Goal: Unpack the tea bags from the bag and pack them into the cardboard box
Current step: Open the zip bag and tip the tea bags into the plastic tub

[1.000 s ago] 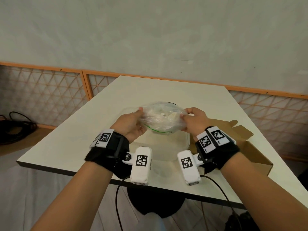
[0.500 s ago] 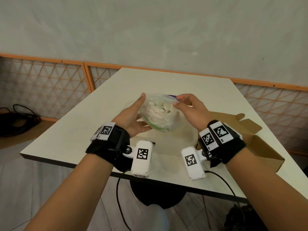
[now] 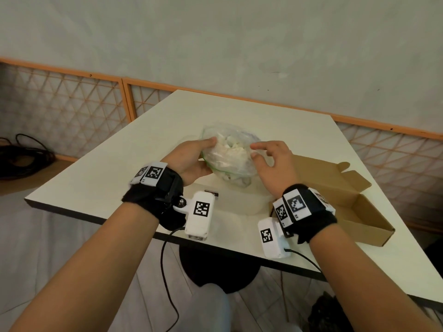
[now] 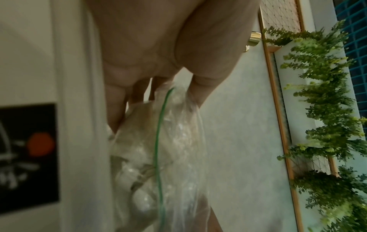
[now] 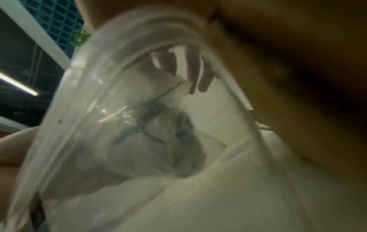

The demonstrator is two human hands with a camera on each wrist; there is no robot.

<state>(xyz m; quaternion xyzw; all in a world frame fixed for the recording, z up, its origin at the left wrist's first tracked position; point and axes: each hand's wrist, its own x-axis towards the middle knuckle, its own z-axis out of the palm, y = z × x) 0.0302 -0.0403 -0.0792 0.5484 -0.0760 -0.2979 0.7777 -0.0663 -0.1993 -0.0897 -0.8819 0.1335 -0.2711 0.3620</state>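
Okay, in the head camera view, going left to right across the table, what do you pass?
left hand → plastic bag of tea bags → right hand → open cardboard box, all over or on the white table.

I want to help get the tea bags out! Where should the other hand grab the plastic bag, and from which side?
Pinch the loose top edge of the plastic bag by the green strip, coming from the right. The left hand grips the left side, so the right hand, fingers spread beside it, probably suits the free edge. The tea bags bulge lower down, so gripping there would likely squash them.
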